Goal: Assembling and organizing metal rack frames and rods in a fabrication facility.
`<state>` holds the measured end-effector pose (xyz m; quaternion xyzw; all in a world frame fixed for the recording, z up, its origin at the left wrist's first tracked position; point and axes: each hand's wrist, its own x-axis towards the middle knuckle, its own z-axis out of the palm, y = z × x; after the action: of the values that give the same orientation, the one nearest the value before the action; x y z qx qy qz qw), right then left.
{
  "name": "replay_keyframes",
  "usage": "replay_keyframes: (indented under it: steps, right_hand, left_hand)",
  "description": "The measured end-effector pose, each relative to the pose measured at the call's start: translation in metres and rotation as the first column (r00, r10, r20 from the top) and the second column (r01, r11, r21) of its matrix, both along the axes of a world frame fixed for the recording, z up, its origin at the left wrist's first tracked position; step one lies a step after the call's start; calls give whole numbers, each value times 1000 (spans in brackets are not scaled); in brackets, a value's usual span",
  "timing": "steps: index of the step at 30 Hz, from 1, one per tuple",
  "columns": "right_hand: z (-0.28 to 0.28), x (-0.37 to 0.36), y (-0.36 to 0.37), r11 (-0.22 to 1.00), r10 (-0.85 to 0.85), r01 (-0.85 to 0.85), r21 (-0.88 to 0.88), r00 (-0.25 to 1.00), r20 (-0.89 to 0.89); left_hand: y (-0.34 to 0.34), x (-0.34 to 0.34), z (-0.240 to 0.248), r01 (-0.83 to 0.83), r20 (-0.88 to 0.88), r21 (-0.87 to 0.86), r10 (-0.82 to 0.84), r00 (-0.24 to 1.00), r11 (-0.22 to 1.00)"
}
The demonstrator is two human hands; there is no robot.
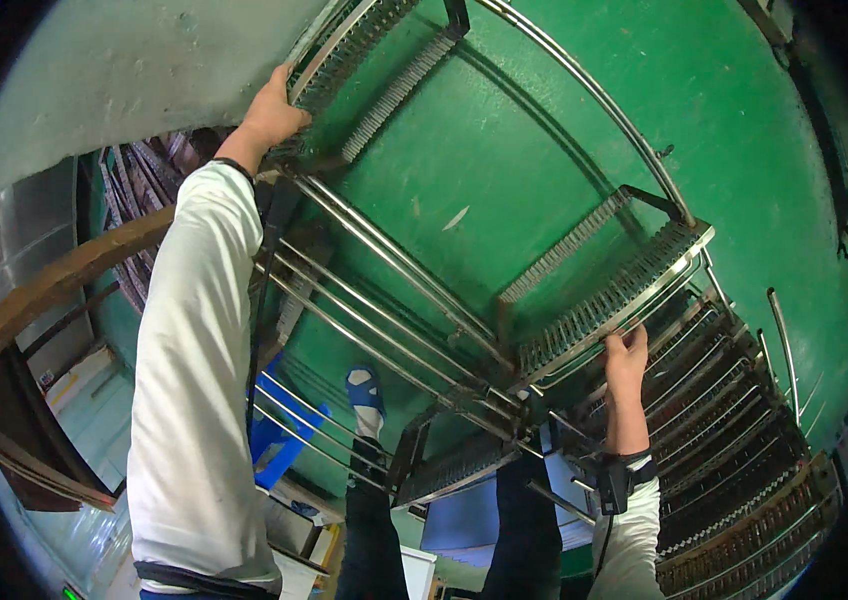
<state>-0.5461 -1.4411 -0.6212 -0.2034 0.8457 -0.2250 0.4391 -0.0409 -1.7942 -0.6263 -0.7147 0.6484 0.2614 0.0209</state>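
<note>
A metal rack frame (612, 300) with shiny round bars and toothed, comb-like side rails stands in front of me, reaching from the top of the view down toward my legs. My left hand (272, 115) is closed on the frame's upper left side, with the thumb over the toothed rail. Lower on the right, my right hand (627, 355) has its fingers curled at the outer edge of the opposite toothed rail. Part of that grip is hidden behind the fingers. Both arms are spread wide, with the frame between them.
Several similar toothed racks (734, 430) are packed together at the lower right. A blue plastic stool (289, 440) is at the lower left, near my slippered foot (364, 387). A curved brown edge (64, 275) and a grey wall (144, 85) bound the left side. The floor (564, 110) is green.
</note>
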Motion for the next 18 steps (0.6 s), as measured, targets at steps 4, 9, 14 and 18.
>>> replay_keyframes:
  steps: [4, 9, 14, 18]
  right_hand:
    - [-10, 13, -6, 1000, -28, 28, -5, 999, 19]
    - [-26, 9, 5, 999, 43, -43, -27, 999, -13]
    - [-46, -15, 15, 998, 67, -68, -10, 994, -82]
    - [-34, -26, 19, 986, -112, 97, 138, 988, 109]
  left_hand:
    - [-4, -2, 2, -30, 12, -8, 30, 999, 1000]
    - [3, -4, 16, -74, 96, -8, 74, 993, 997]
    - [12, -4, 52, 15, 10, -55, -14, 1000, 998]
    - [23, -12, 93, 85, -20, -55, -86, 996, 995]
